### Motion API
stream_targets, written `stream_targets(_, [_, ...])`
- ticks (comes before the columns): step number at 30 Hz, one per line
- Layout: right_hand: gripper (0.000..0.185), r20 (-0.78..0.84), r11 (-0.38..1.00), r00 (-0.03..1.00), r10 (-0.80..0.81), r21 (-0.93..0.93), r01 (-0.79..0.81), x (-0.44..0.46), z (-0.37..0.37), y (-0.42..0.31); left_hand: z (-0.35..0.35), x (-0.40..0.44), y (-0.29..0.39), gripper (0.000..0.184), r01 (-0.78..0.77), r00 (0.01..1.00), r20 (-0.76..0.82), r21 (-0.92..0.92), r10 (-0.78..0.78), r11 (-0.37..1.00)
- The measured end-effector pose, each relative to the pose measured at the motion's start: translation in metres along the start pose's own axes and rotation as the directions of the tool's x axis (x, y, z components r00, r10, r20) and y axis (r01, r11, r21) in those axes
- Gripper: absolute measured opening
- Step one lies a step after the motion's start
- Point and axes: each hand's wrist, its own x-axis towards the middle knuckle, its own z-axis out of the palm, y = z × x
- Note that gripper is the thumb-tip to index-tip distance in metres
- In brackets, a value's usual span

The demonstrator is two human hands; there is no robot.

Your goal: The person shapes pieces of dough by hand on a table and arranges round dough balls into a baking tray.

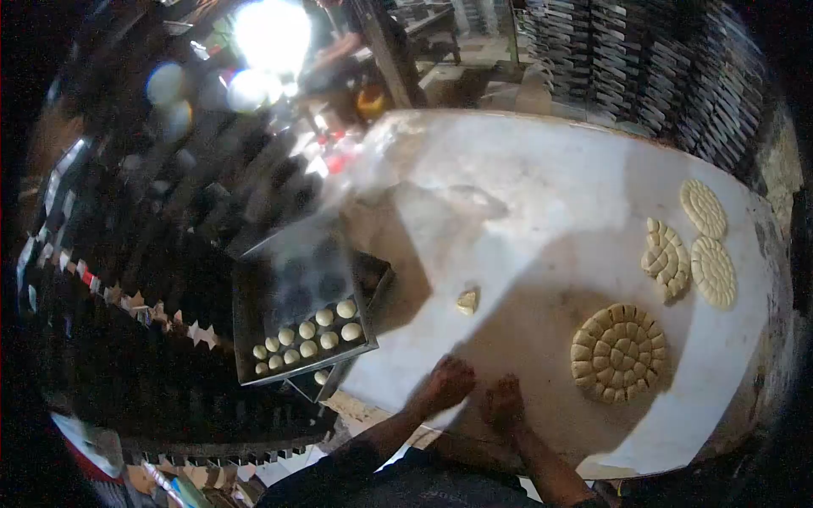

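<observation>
My left hand (449, 383) is curled closed on the white worktop (542, 178), near its front edge. Just to its right, my right hand (504, 405) is also closed, fingers tucked under. Whatever lies beneath either palm is hidden. A small lump of dough (467, 301) sits beyond my left hand. To the right of my hands lies a round dough slab (619, 353) cut into several pieces. Left of my hands, a dark metal tray (309, 366) holds two rows of pale dough balls (308, 330) along its near side.
At the far right lie a partly used cut dough slab (666, 260) and two more scored dough rounds (703, 208), (714, 272). Another tray juts out under the first. Stacked dark metal racks (644, 68) stand behind. A bright lamp (273, 38) glares at upper left, near another person's arm.
</observation>
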Motion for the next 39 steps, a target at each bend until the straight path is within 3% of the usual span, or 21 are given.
stream_targets(2, [0.025,0.141,0.988,0.979,-0.144,-0.041,0.152,-0.021,-0.022,0.008,-0.014,-0.006,-0.003,0.010,-0.033,0.999,0.020,-0.029,0.033,0.999])
stream_targets(4, [0.025,0.260,0.990,0.962,-0.081,-0.088,0.107,-0.009,-0.052,0.027,-0.052,-0.034,-0.026,0.022,0.002,0.828,0.533,0.312,-0.177,0.950])
stream_targets(5, [0.026,0.392,0.985,0.907,0.154,0.010,-0.172,0.002,-0.071,0.031,-0.047,-0.046,-0.041,0.007,0.234,0.971,0.029,0.042,-0.236,0.971])
stream_targets(8, [0.032,-0.213,0.941,0.971,0.107,-0.294,-0.168,0.025,0.009,0.078,-0.063,0.016,-0.075,0.011,0.111,0.972,-0.227,0.236,-0.056,0.965])
stream_targets(10, [0.032,-0.288,0.895,0.952,0.100,-0.392,-0.213,0.031,0.034,0.065,-0.029,0.035,-0.085,0.019,0.133,0.974,-0.174,-0.084,-0.146,0.988])
stream_targets(11, [0.031,-0.264,0.910,0.909,0.323,-0.178,-0.375,0.051,0.023,0.036,-0.014,0.041,-0.081,0.021,0.200,0.962,-0.121,-0.307,-0.246,0.930])
stream_targets(12, [0.030,-0.193,0.846,0.827,0.528,0.030,-0.533,0.058,0.018,0.014,0.000,0.036,-0.082,0.024,-0.002,0.985,-0.172,-0.188,-0.031,0.982])
stream_targets(16, [0.029,-0.078,0.909,0.907,0.414,0.086,-0.408,0.006,0.027,-0.022,-0.013,-0.019,-0.038,0.028,0.070,0.995,0.098,-0.404,-0.032,0.912])
stream_targets(18, [0.030,0.064,0.941,0.966,0.250,-0.249,-0.227,-0.019,0.001,-0.017,-0.041,-0.049,-0.045,0.031,0.054,0.995,0.101,-0.356,-0.019,0.933])
stream_targets(20, [0.028,0.240,0.688,0.658,0.714,-0.064,-0.723,0.004,-0.051,-0.033,-0.073,-0.080,-0.053,0.034,0.035,0.994,0.107,-0.302,-0.002,0.953])
stream_targets(21, [0.028,0.246,0.677,0.644,0.725,-0.079,-0.732,0.011,-0.061,-0.042,-0.092,-0.098,-0.051,0.035,0.034,0.993,0.120,-0.277,0.000,0.960])
stream_targets(23, [0.027,0.373,0.321,0.341,0.863,0.117,-0.940,0.039,-0.068,-0.054,-0.177,-0.072,-0.068,0.041,0.201,0.955,0.277,-0.344,-0.106,0.917])
stream_targets(25, [0.031,0.351,0.364,0.517,0.781,0.416,-0.833,0.083,-0.048,-0.095,-0.253,-0.044,-0.103,0.040,0.334,0.942,0.187,-0.476,-0.278,0.814])
stream_targets(26, [0.034,0.265,0.633,0.738,0.620,0.388,-0.670,0.100,-0.024,-0.097,-0.280,-0.035,-0.127,0.038,0.318,0.942,0.072,-0.507,-0.328,0.801])
stream_targets(27, [0.036,0.313,0.606,0.774,0.550,0.489,-0.628,0.151,-0.031,-0.157,-0.284,-0.032,-0.163,0.035,0.094,0.985,-0.118,-0.249,-0.126,0.964])
stream_targets(29, [0.029,0.092,0.800,0.971,0.220,0.553,-0.234,0.217,-0.014,-0.210,-0.274,-0.027,-0.213,0.033,0.392,0.917,-0.074,-0.005,-0.391,0.920])
stream_targets(32, [0.028,-0.265,0.920,0.954,-0.141,0.320,0.225,0.301,0.029,-0.249,-0.269,-0.032,-0.241,0.036,0.419,0.908,0.061,-0.058,-0.415,0.906])
stream_targets(34, [0.024,-0.115,0.924,0.991,-0.062,0.369,0.101,0.332,0.084,-0.236,-0.271,-0.034,-0.243,0.038,0.368,0.923,0.120,0.004,-0.366,0.930])
stream_targets(36, [0.026,0.159,0.967,0.959,-0.235,-0.060,0.247,0.335,0.101,-0.219,-0.291,-0.026,-0.219,0.042,0.497,0.859,0.187,-0.072,-0.478,0.865])
stream_targets(38, [0.021,-0.141,0.956,0.954,-0.263,0.096,0.278,0.314,0.106,-0.221,-0.291,-0.032,-0.224,0.044,0.052,0.965,0.205,0.456,-0.162,0.888])
stream_targets(39, [0.018,-0.278,0.929,0.935,-0.221,0.231,0.289,0.300,0.092,-0.218,-0.300,-0.024,-0.184,0.038,0.151,0.988,-0.033,0.323,-0.149,0.934])
